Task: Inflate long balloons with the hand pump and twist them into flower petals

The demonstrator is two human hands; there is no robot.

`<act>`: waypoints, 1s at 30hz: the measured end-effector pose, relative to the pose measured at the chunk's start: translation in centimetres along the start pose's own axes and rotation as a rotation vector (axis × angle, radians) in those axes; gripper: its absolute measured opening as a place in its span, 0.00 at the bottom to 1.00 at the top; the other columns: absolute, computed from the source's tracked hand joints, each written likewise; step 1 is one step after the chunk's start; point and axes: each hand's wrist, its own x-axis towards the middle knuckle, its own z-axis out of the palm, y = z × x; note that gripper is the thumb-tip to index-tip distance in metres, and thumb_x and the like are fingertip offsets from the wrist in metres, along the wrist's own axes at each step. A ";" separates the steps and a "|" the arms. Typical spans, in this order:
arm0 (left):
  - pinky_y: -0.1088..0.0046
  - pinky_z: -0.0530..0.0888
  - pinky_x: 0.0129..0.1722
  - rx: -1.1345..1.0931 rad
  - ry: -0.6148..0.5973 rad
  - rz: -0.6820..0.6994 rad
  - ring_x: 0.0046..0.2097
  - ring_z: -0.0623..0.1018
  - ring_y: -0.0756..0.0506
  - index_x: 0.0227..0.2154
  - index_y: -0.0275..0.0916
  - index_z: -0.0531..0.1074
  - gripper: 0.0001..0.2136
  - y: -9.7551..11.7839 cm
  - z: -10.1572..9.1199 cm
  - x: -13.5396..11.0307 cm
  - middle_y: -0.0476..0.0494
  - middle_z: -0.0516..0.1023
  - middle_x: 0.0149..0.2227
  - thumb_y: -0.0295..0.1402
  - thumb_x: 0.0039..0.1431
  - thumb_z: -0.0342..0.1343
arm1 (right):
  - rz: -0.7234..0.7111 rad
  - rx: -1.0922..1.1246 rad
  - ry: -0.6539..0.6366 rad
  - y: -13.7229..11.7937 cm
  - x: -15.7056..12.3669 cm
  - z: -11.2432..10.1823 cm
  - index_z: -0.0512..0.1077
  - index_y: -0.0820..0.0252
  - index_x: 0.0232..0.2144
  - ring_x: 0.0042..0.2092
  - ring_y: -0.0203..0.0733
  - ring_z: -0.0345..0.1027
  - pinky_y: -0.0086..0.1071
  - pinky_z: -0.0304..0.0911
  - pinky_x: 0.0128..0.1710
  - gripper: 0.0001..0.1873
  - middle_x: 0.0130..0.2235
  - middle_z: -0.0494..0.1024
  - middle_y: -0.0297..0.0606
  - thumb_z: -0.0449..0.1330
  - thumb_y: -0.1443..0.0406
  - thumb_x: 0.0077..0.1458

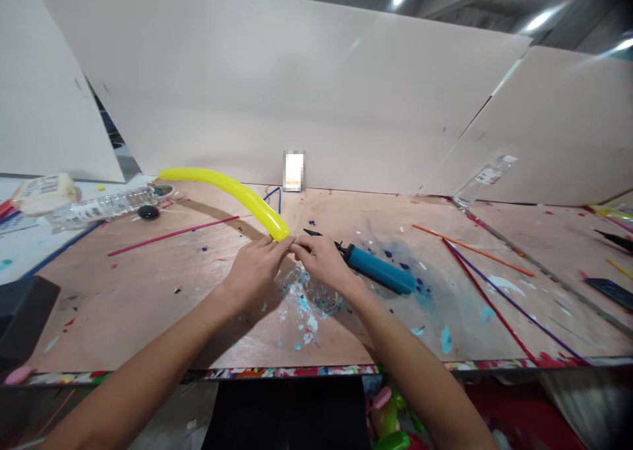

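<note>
A long, inflated yellow balloon [236,190] curves away to the far left above the wooden table. Its near end is pinched between my left hand [254,265] and my right hand [324,260], whose fingertips meet there. The fingers hide the balloon's neck, so whether it is knotted cannot be made out. Just right of my right hand lies a blue balloon pump [380,270] with a black nozzle end, on the tabletop. Blue scraps [307,318] are scattered below my hands.
Uninflated balloons lie about: pink [173,235], orange [472,250], red [489,300] and purple [524,308]. Plastic bottles stand or lie at left [106,206] and right [487,178]. A white panel [297,74] closes off the back. A dark box [27,315] is at near left.
</note>
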 end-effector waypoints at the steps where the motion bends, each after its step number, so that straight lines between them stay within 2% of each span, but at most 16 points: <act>1: 0.67 0.71 0.40 0.007 -0.015 0.003 0.43 0.75 0.41 0.54 0.40 0.63 0.19 -0.1 -0.2 0.0 0.38 0.75 0.44 0.28 0.59 0.48 | -0.002 -0.030 -0.015 0.0 0.0 -0.2 0.73 0.61 0.27 0.30 0.35 0.66 0.27 0.55 0.32 0.11 0.28 0.76 0.35 0.52 0.68 0.58; 6: 0.71 0.69 0.34 -0.016 -0.086 0.005 0.37 0.76 0.44 0.43 0.41 0.71 0.11 -0.6 -0.2 0.2 0.41 0.77 0.38 0.29 0.58 0.50 | 0.050 -0.120 -0.087 0.5 0.0 -0.8 0.72 0.62 0.24 0.27 0.33 0.63 0.27 0.52 0.28 0.13 0.25 0.74 0.35 0.53 0.65 0.58; 11: 0.73 0.66 0.31 -0.096 -0.100 0.028 0.32 0.75 0.47 0.37 0.39 0.73 0.08 -0.4 0.1 0.3 0.43 0.77 0.32 0.30 0.60 0.48 | 0.101 -0.025 -0.204 1.1 0.3 -0.9 0.70 0.62 0.22 0.26 0.32 0.63 0.25 0.53 0.27 0.15 0.23 0.72 0.32 0.53 0.62 0.58; 14: 0.73 0.64 0.29 -0.133 -0.112 -0.003 0.30 0.74 0.47 0.36 0.39 0.73 0.09 -1.0 0.5 0.3 0.45 0.77 0.30 0.31 0.61 0.47 | 0.110 -0.013 -0.234 2.3 0.7 -1.4 0.71 0.61 0.29 0.30 0.34 0.67 0.25 0.57 0.30 0.16 0.28 0.75 0.34 0.50 0.60 0.61; 16: 0.73 0.64 0.29 -0.159 -0.090 -0.062 0.31 0.75 0.46 0.36 0.39 0.74 0.12 -2.0 1.1 0.3 0.44 0.78 0.31 0.33 0.62 0.45 | 0.154 -0.212 -0.181 3.7 0.9 -2.0 0.71 0.60 0.40 0.37 0.37 0.69 0.27 0.58 0.35 0.14 0.38 0.77 0.39 0.49 0.59 0.61; 18: 0.72 0.65 0.30 -0.185 -0.054 -0.111 0.32 0.76 0.45 0.38 0.40 0.74 0.13 -3.3 1.7 0.4 0.43 0.80 0.34 0.34 0.63 0.44 | 0.240 -0.478 -0.142 5.2 0.9 -2.4 0.68 0.61 0.46 0.43 0.44 0.69 0.31 0.59 0.38 0.17 0.43 0.76 0.45 0.52 0.57 0.59; 21: 0.72 0.66 0.31 -0.212 -0.035 -0.128 0.33 0.76 0.45 0.38 0.40 0.75 0.13 -5.0 2.4 0.5 0.43 0.80 0.35 0.34 0.63 0.45 | 0.321 -0.640 -0.187 6.7 0.5 -2.6 0.69 0.64 0.43 0.43 0.51 0.70 0.34 0.58 0.37 0.17 0.41 0.77 0.51 0.54 0.58 0.58; 24: 0.73 0.66 0.30 -0.191 -0.053 -0.125 0.33 0.76 0.46 0.37 0.41 0.75 0.12 -5.7 2.7 0.5 0.44 0.80 0.34 0.34 0.62 0.46 | 0.278 -0.626 -0.242 6.2 -0.3 -2.7 0.70 0.61 0.42 0.41 0.49 0.70 0.33 0.56 0.34 0.15 0.40 0.78 0.47 0.52 0.58 0.59; 30: 0.72 0.65 0.32 -0.126 -0.059 -0.051 0.36 0.76 0.45 0.41 0.41 0.74 0.12 -5.4 2.4 0.2 0.44 0.79 0.37 0.33 0.60 0.47 | 0.043 -0.554 -0.240 2.5 -1.2 -3.0 0.70 0.56 0.43 0.40 0.45 0.70 0.31 0.55 0.34 0.16 0.41 0.78 0.41 0.49 0.55 0.61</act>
